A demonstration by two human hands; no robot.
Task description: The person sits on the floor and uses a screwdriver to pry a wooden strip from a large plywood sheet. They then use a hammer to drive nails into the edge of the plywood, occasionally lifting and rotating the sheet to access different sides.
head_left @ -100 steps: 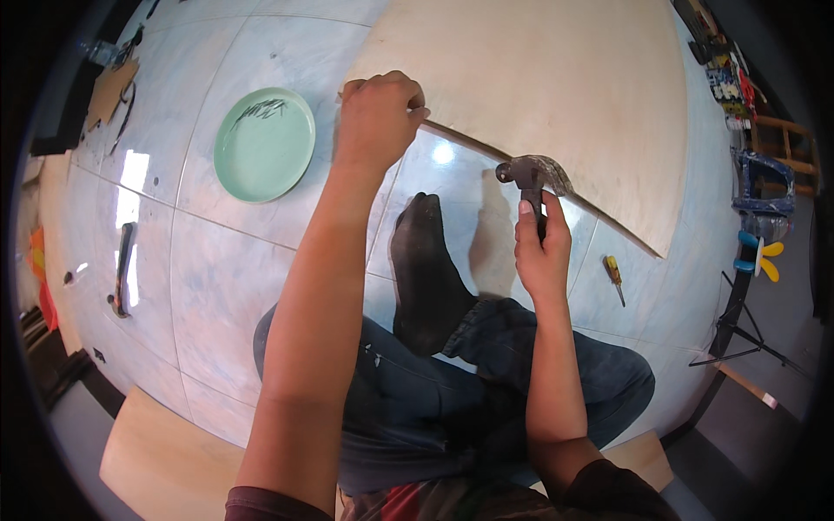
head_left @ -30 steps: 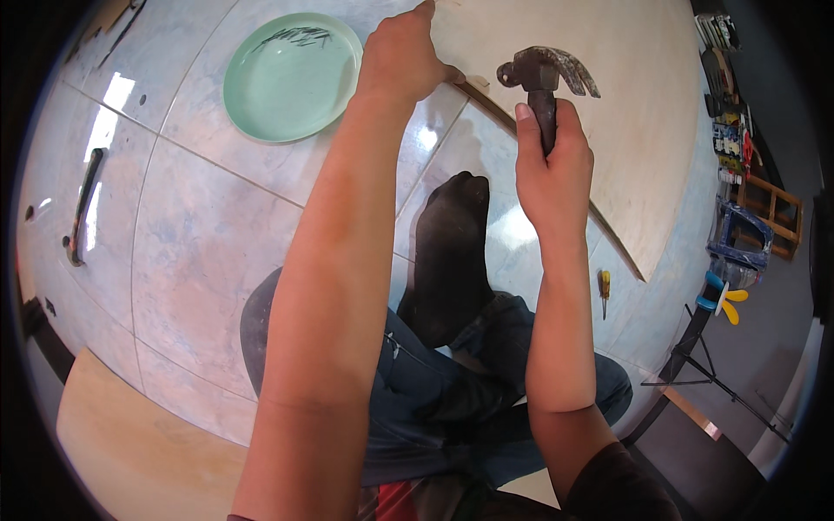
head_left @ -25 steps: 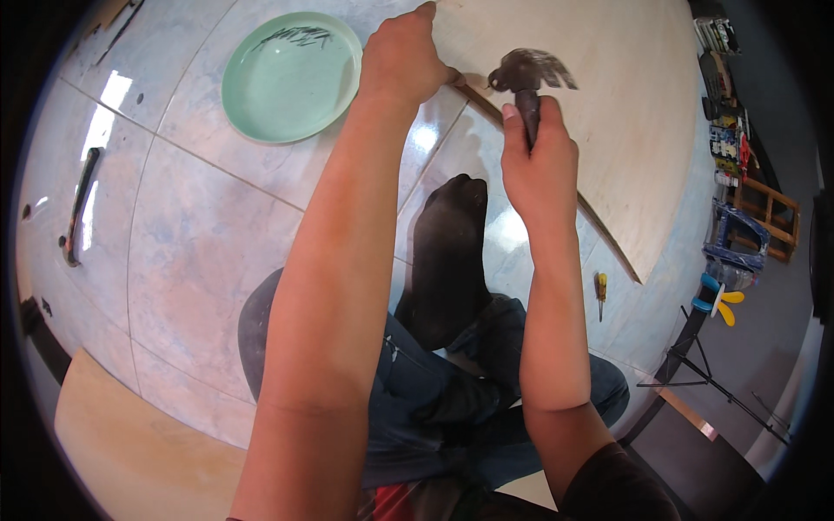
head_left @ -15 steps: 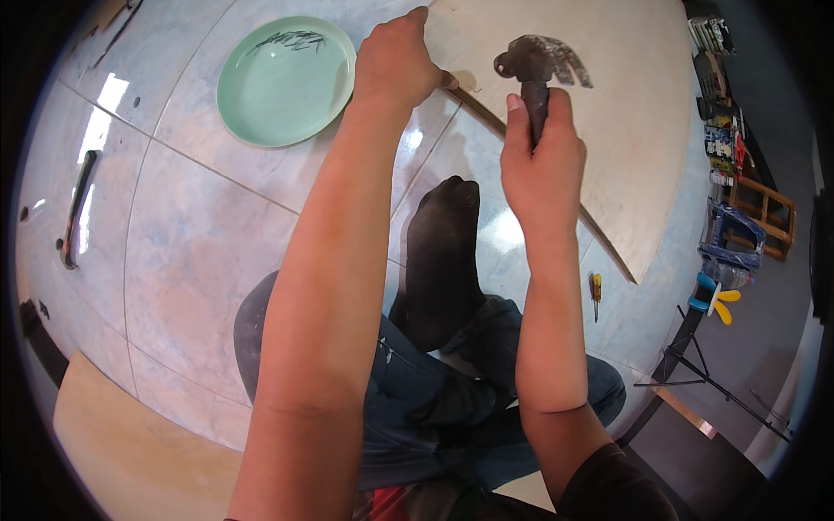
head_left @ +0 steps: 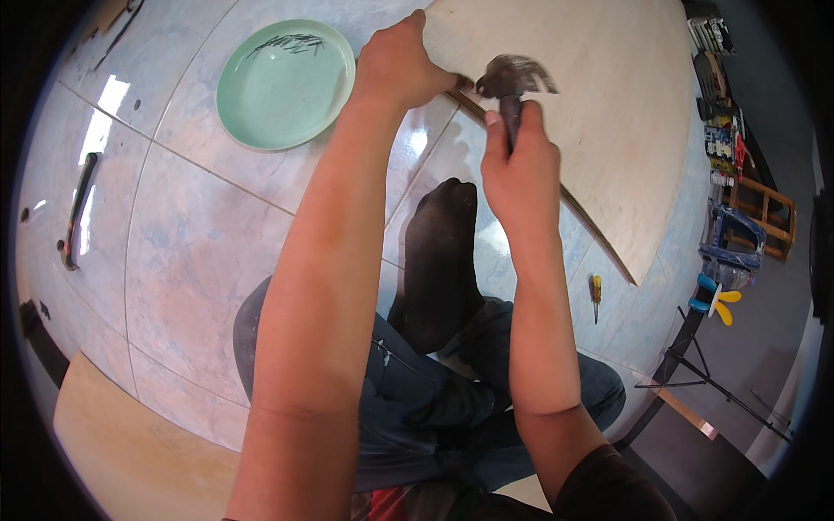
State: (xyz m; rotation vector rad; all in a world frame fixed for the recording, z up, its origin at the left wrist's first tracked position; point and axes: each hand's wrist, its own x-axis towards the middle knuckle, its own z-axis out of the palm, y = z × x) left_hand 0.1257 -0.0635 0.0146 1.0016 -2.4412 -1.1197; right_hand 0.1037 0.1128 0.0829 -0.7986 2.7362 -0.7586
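My right hand (head_left: 524, 169) is closed around the dark handle of a claw hammer (head_left: 512, 78), its head raised over the edge of a pale plywood board (head_left: 599, 113). At the board's near left edge my left hand (head_left: 401, 65) grips, thumb stretched toward the hammer head. The hammer head is close to that thumb tip; whether they touch I cannot tell. Most left fingers are hidden, and any small thing pinched there does not show. A strip of darker wood (head_left: 599, 236) runs along the board's edge. Left of my left hand sits a mint-green plate (head_left: 278, 104) holding several thin dark nails (head_left: 291, 42).
A yellow-handled screwdriver (head_left: 596, 291) lies on the tiles right of my socked foot (head_left: 439, 260). Another long-handled tool (head_left: 78, 208) lies far left. A pale wooden panel (head_left: 130, 425) is at lower left. Along the right stand a blue step stool (head_left: 734, 239) and a black stand (head_left: 695, 365).
The hammer and my right hand have moved left and slightly down, toward my left thumb. My left hand has shifted only slightly.
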